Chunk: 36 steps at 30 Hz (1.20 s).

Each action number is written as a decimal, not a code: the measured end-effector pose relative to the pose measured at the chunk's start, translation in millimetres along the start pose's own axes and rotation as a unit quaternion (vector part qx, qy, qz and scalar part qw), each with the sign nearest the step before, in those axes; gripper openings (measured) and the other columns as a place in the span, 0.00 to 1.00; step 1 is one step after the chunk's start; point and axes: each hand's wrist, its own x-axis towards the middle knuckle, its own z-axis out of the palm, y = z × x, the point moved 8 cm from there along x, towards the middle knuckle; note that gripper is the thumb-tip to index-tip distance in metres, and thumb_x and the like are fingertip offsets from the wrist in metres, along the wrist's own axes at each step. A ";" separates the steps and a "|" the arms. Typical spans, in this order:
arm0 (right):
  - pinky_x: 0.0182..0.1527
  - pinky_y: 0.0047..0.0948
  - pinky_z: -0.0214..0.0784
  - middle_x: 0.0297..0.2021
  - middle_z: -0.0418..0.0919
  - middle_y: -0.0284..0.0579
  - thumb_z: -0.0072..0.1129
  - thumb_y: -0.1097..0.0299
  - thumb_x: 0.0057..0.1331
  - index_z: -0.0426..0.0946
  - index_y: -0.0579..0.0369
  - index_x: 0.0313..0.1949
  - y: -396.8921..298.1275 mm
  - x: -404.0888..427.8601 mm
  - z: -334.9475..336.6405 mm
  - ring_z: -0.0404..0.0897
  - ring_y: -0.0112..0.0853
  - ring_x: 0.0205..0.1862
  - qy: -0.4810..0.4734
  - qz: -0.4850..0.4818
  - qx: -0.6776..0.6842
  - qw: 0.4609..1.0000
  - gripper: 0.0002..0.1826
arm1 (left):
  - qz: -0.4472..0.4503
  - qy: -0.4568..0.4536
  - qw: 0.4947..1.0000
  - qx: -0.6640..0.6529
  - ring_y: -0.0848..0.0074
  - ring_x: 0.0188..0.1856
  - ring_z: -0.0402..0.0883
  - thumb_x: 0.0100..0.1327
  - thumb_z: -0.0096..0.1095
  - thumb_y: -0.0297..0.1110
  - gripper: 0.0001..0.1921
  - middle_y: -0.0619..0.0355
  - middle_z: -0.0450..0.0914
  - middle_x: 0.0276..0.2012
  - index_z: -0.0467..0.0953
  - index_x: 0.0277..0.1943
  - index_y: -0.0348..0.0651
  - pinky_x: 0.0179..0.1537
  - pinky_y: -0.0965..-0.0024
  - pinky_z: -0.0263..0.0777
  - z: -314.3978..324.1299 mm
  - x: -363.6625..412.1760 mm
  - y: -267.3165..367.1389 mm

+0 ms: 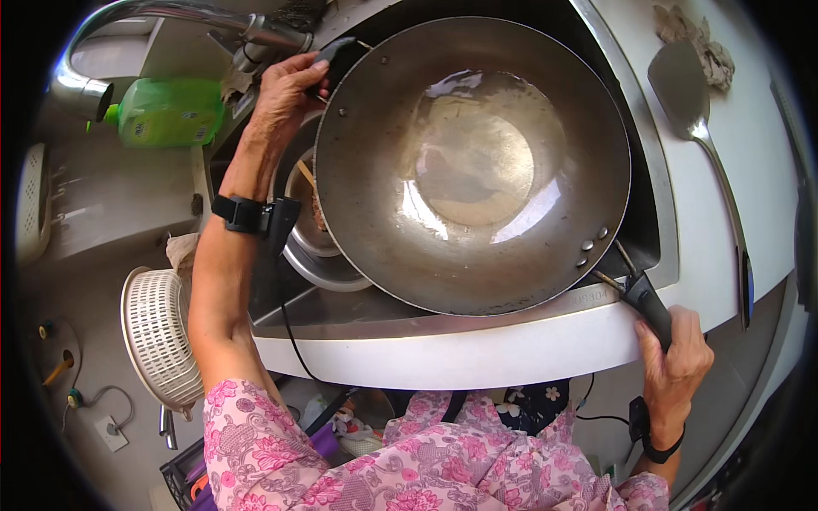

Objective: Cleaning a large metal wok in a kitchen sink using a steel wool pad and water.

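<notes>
A large metal wok (370, 191) with some liquid in its bottom spans the sink (664, 217), held between my two hands. At its upper left, my left hand (295, 83) grips the short black side handle (337, 51). My right hand (679, 358) is closed around the long black handle (648, 306) at the lower right, over the counter's front edge. Partly hidden under the wok, a metal bowl (323, 271) stands in the sink with a wooden-handled item inside; the kind cannot be told.
A metal wok spatula (680, 86) and a crumpled brown cloth (696, 45) lie on the right counter. At left are a chrome faucet (185, 9), a green detergent bottle (171, 112) and a white plastic colander (160, 332). A black cable hangs over the counter's edge.
</notes>
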 end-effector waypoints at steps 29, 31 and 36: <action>0.20 0.26 0.52 0.11 0.58 0.37 0.63 0.74 0.43 0.64 0.59 0.22 36.3 26.9 8.0 0.58 0.24 0.15 -0.252 0.126 0.255 0.925 0.13 | -0.028 -0.083 0.995 0.047 0.90 0.33 0.79 0.67 0.58 0.31 0.22 0.54 0.79 0.37 0.69 0.63 0.39 0.34 0.90 0.78 -8.6 -10.6 144.9; 0.20 0.26 0.52 0.12 0.58 0.38 0.63 0.75 0.43 0.64 0.60 0.22 32.3 26.5 11.8 0.58 0.25 0.15 -0.282 0.108 0.276 0.913 0.13 | -0.037 -0.115 0.993 -0.016 0.86 0.38 0.81 0.68 0.56 0.30 0.25 0.52 0.79 0.40 0.64 0.66 0.39 0.36 0.88 0.79 -8.1 -18.4 148.2; 0.20 0.26 0.53 0.13 0.59 0.39 0.61 0.75 0.43 0.65 0.60 0.22 38.8 24.7 17.5 0.59 0.25 0.15 -0.301 0.105 0.287 0.903 0.12 | 0.016 -0.232 0.969 -0.080 0.79 0.47 0.81 0.70 0.54 0.31 0.28 0.49 0.79 0.43 0.56 0.70 0.38 0.46 0.82 0.79 48.7 -35.0 144.2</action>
